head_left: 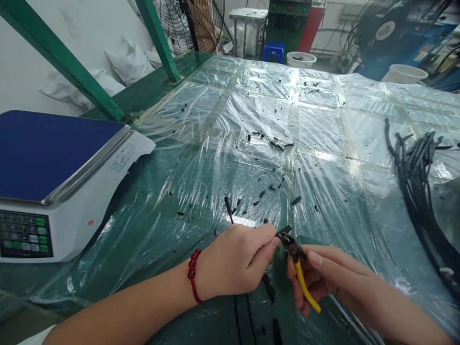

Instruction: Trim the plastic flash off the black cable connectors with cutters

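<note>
My left hand, with a red bead bracelet at its wrist, is closed around a thin black cable. The cable's end pokes out past my thumb and forefinger, up against the cutter jaws. My right hand holds a pair of cutting pliers with a yellow handle; the dark jaws point up and left toward my left fingertips. A small black piece shows at the jaws. Whether the blades are fully closed I cannot tell. Several black scraps lie scattered beyond my hands.
At the left stands a weighing scale with a blue top. A bundle of black cables lies at the right. Clear plastic sheeting covers the green table. Green posts rise at the back left; white buckets stand beyond the far edge.
</note>
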{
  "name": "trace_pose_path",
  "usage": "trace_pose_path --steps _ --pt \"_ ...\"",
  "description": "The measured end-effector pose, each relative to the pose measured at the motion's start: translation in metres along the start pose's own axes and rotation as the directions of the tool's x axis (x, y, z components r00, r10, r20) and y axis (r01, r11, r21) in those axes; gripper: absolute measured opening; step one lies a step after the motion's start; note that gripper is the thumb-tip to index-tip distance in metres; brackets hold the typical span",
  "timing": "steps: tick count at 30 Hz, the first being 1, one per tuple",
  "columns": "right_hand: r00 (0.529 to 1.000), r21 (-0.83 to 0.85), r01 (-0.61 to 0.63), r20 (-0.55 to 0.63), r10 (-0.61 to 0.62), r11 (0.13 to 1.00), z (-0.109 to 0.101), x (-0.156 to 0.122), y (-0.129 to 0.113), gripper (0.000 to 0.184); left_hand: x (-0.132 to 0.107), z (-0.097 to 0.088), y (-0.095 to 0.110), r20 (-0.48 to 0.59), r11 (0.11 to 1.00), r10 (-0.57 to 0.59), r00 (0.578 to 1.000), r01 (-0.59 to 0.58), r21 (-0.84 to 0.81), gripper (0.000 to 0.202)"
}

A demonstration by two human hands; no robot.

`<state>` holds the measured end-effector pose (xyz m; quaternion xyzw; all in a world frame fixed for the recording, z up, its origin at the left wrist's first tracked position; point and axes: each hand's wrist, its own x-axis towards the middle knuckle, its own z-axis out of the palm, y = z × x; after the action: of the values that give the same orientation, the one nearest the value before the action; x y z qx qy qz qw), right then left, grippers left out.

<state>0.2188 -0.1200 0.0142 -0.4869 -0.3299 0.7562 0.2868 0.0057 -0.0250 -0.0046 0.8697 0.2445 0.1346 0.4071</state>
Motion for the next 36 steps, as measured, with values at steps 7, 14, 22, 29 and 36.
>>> trace_pose_path --steps 7,14,22,29,36 --pt "0.998 -0.051 0.011 0.056 -0.008 0.999 -0.008 -0.005 0.0 0.044 -0.001 -0.002 -0.001 0.031 0.999 0.025 0.999 -0.026 0.035 0.027" --pt "0.995 0.024 0.003 0.099 -0.006 1.0 -0.015 -0.005 0.008 0.038 0.0 -0.003 -0.001 0.05 0.996 0.068 0.996 -0.071 0.051 0.028" --pt "0.984 0.232 -0.054 0.18 0.012 0.971 -0.011 0.004 0.01 0.045 0.0 -0.002 -0.006 0.038 0.98 0.11 0.993 -0.115 0.16 0.028" --pt "0.995 0.277 -0.035 0.103 0.007 0.96 -0.004 0.007 0.017 0.045 0.001 -0.001 -0.011 0.0 0.949 0.158 0.987 -0.152 0.275 0.029" --pt "0.999 0.246 0.043 0.014 -0.048 0.968 0.005 0.008 0.028 0.048 0.002 -0.001 -0.014 0.014 0.95 0.144 0.989 -0.142 0.278 0.026"
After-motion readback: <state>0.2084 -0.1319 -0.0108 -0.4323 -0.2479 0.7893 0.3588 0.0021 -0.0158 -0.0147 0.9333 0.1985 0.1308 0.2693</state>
